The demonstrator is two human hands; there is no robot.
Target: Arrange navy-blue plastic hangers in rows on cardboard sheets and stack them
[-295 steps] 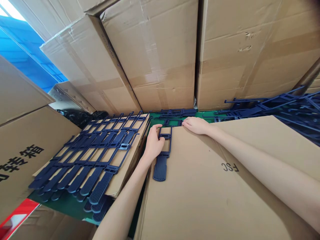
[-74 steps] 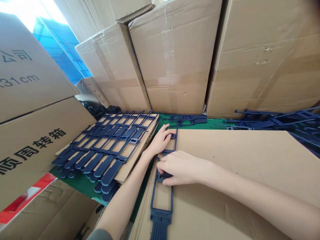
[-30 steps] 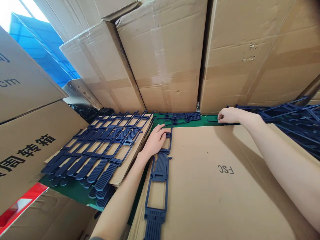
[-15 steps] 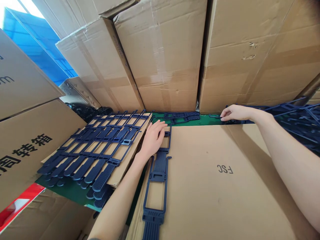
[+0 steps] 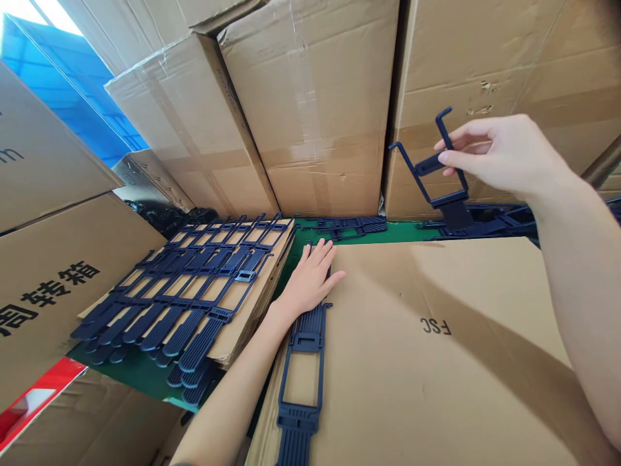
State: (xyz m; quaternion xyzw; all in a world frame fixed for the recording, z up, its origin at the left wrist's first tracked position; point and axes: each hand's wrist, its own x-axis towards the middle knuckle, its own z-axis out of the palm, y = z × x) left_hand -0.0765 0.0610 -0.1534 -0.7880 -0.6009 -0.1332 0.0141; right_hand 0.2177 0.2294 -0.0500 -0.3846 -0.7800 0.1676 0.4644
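My right hand [image 5: 499, 152] holds up a dark blue plastic frame [image 5: 453, 197] with two hooked prongs, in front of the upright boxes. Fingers spread, my left hand [image 5: 315, 275] lies over the upper part of a dark blue plastic piece [image 5: 301, 378], which rests along the left edge of a flat cardboard stack [image 5: 412, 388] printed "FSC". To the left, rows of similar dark blue pieces [image 5: 165, 317] overlap on another cardboard stack [image 5: 257, 323].
Tall cardboard boxes [image 5: 320, 116] stand along the back. More dark blue pieces lie on the green surface [image 5: 405, 231] behind the stack, with a heap [image 5: 514, 223] at right. Printed boxes [image 5: 63, 239] stand at left.
My right hand has risen from the green surface and now holds a dark blue frame. My left hand has shifted slightly right and down, with its fingers spread wider.
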